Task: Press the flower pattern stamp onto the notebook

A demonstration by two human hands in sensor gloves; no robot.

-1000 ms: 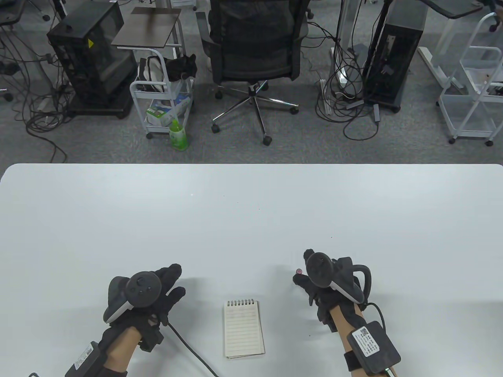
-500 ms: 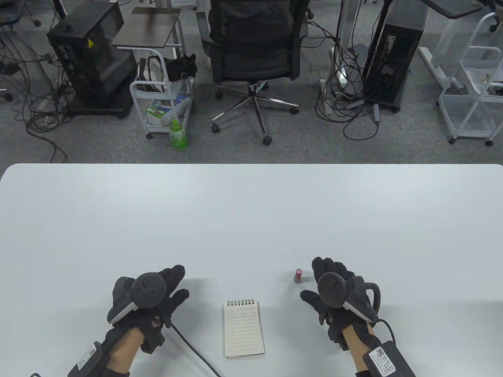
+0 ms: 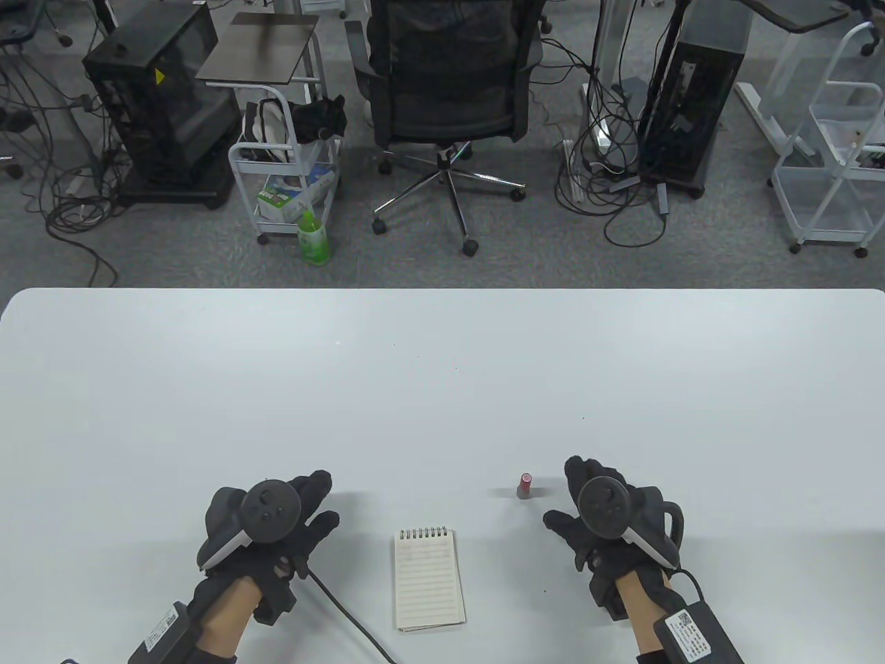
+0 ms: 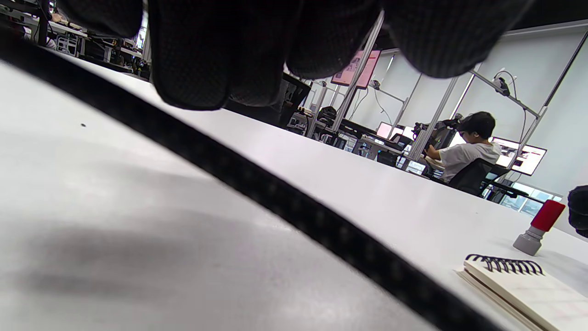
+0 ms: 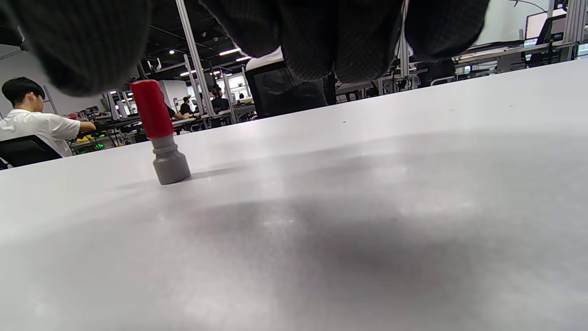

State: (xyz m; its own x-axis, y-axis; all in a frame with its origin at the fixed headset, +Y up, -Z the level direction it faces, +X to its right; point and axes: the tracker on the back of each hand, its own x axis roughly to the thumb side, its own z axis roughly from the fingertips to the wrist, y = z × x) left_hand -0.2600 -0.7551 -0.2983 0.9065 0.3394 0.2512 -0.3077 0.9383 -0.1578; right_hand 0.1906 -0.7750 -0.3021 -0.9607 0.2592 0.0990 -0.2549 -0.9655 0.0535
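Observation:
A small stamp [image 3: 525, 485] with a red top and grey base stands upright on the white table [image 3: 442, 373]; it also shows in the right wrist view [image 5: 160, 133] and the left wrist view [image 4: 538, 227]. A spiral-bound lined notebook [image 3: 428, 578] lies closed-flat near the front edge, seen too in the left wrist view [image 4: 523, 287]. My right hand [image 3: 577, 508] rests open and empty just right of the stamp, apart from it. My left hand [image 3: 311, 508] rests open and empty left of the notebook.
A black cable [image 3: 346, 615] runs from my left hand toward the front edge; it crosses the left wrist view [image 4: 257, 184]. Beyond the table's far edge stand an office chair [image 3: 449, 83], a white cart [image 3: 287, 173] and computer towers.
My right hand let go of the stamp and drew back to the right and toward me; the stamp now stands alone. My left hand shifted slightly right.

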